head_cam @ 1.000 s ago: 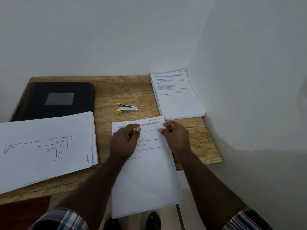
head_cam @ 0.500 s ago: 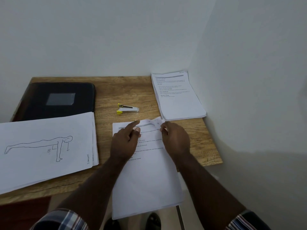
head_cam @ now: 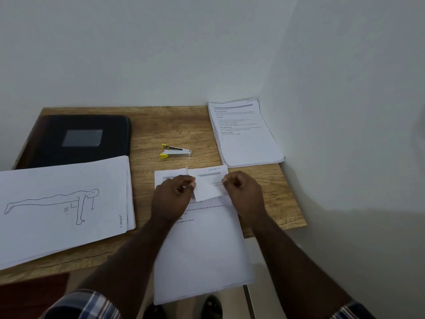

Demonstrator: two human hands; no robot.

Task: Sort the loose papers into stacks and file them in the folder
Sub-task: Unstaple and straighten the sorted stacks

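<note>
Right now both hands are working at the top of the middle stack of papers (head_cam: 202, 249), which lies on the wooden table (head_cam: 161, 127) with its near end hanging over the table's front edge. The left hand (head_cam: 172, 199) rests on the printed top sheet, its fingers curled, and its fingertips seem to pinch the edge of a folded-back corner flap (head_cam: 208, 188) of that sheet. The right hand (head_cam: 243, 194) sits just beside the flap with fingers curled in and thumb against forefinger; whether it actually holds the paper's edge I cannot tell. The flap is turned toward the person, showing its blank underside, and a handwritten label reads at the sheet's far right corner.

To the left lies another stack (head_cam: 64, 210), its top page a line drawing of a figure in a push-up pose, with writing along its right edge. At the far right corner of the table, against the wall, sits a third stack of printed pages (head_cam: 246, 143). The black folder (head_cam: 78, 139) lies closed at the far left, partly under the drawing stack. Between the folder and the far stack sits a small silver and yellow staple remover (head_cam: 176, 152), apart from all papers. Plaid sleeves (head_cam: 85, 305) show at the bottom.
</note>
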